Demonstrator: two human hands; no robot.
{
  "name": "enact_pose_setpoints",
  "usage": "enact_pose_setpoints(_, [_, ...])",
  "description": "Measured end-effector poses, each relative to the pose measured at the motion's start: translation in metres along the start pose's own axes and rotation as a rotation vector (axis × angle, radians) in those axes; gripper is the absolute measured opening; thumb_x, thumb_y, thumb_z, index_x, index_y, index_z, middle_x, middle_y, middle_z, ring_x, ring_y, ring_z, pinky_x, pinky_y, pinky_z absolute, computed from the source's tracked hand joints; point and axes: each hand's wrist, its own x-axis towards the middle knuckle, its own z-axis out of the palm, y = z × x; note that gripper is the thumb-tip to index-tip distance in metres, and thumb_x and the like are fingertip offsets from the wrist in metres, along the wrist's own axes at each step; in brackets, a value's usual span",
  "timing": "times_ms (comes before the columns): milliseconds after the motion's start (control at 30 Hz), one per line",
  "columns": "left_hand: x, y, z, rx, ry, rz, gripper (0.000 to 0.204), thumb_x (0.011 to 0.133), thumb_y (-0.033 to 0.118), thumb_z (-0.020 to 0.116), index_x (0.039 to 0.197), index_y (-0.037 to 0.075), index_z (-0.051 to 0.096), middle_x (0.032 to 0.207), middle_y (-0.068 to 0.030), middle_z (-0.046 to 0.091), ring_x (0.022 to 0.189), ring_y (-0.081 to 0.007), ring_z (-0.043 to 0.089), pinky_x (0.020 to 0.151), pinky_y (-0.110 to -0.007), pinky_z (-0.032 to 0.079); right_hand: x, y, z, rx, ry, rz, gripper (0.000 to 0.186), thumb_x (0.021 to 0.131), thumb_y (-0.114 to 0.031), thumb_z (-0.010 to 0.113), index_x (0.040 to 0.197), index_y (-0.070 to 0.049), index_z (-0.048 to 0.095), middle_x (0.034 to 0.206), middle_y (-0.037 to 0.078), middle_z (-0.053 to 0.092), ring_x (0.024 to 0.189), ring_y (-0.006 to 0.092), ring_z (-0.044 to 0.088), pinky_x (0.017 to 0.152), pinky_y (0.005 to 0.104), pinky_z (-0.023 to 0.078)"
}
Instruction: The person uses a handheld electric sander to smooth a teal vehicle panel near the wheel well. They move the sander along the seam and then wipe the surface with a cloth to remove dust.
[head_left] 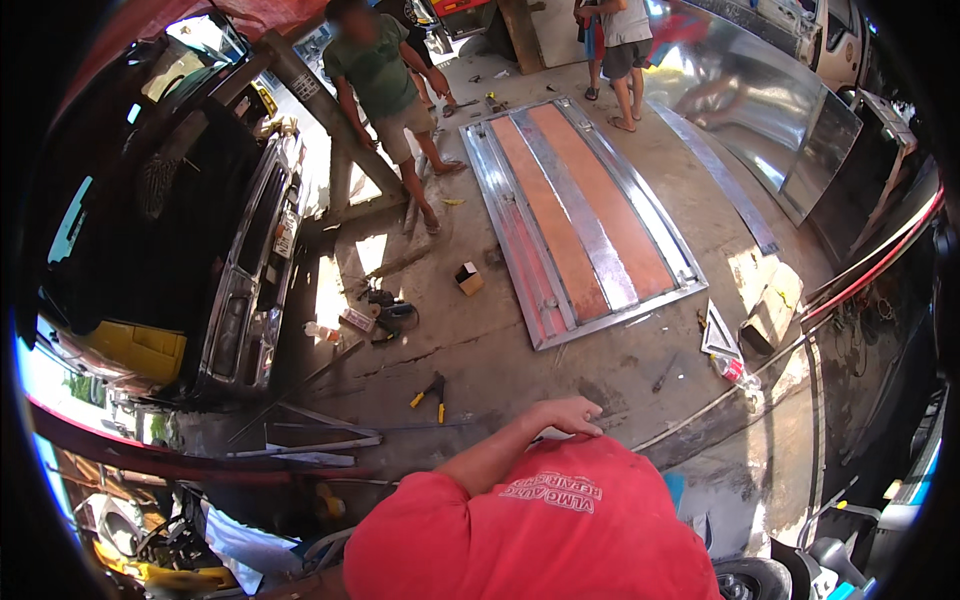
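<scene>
The long, silver-framed rectangular panel with orange-brown strips (583, 225) lies ahead of the nearer left hand (574, 413), long axis running away leftward — fingers seem curled, though I cannot tell if they hold anything.

I have the left arm (498, 452) out of its red sleeve (410, 515) and across the front of the body (600, 530). My left hand (571, 414) points right — its fingers look curled, but some are hidden.
</scene>
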Motion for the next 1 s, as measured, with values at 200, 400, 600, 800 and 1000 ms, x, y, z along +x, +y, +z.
enact_pose_setpoints(200, [0.058,-0.023,0.032,-1.018,0.109,-0.067,0.104,0.096,0.061,0.077,0.172,0.008,0.029,0.149,-0.0240,0.063,0.123,-0.0319,0.071,0.093,-0.044,0.059,0.022,-0.045,0.008,-0.170,-0.098,-0.022,0.030,0.082,-0.018,0.079,0.106,0.001,0.076,0.091,0.011,0.078,0.076,0.0246,0.074,0.069,0.0413,0.058])
enact_pose_setpoints(400, [0.093,-0.022,0.040,-1.248,0.026,-0.169,0.114,0.094,0.069,0.075,0.173,0.008,0.018,0.155,-0.0246,0.055,0.129,-0.0369,0.063,0.110,-0.050,0.050,0.039,-0.176,0.093,-0.624,-0.113,-0.219,0.031,0.079,-0.023,0.083,0.097,0.002,0.078,0.089,0.013,0.078,0.076,0.0259,0.075,0.071,0.0419,0.058])
enact_pose_setpoints(600, [0.093,-0.022,0.018,-1.464,0.273,-0.154,0.076,0.089,0.062,0.084,0.133,0.003,0.064,0.119,-0.0148,0.074,0.102,-0.0291,0.072,0.096,-0.046,0.057,0.023,-0.258,0.207,-1.119,-0.196,-0.486,0.053,0.072,-0.041,0.084,0.108,-0.002,0.081,0.097,0.017,0.081,0.088,0.0296,0.078,0.081,0.0431,0.059])
enact_pose_setpoints(800, [0.088,-0.043,0.020,-1.714,0.429,-0.223,0.038,0.085,0.033,0.091,0.106,0.004,0.077,0.097,-0.0085,0.077,0.084,-0.0230,0.074,0.085,-0.040,0.062,0.009,-0.273,0.248,-1.267,-0.165,-0.366,0.055,0.071,-0.046,0.086,0.110,-0.007,0.082,0.105,0.018,0.081,0.098,0.0323,0.078,0.088,0.0433,0.059])
enact_pose_setpoints(1000, [0.098,-0.069,0.030,-1.686,0.316,-0.331,0.018,0.086,0.009,0.077,0.101,-0.002,0.076,0.097,-0.0152,0.077,0.086,-0.0282,0.076,0.079,-0.044,0.064,0.004,-0.234,0.255,-0.990,-0.259,-0.327,0.060,0.083,-0.052,0.089,0.115,-0.003,0.081,0.107,0.015,0.081,0.100,0.0233,0.077,0.089,0.0388,0.058])
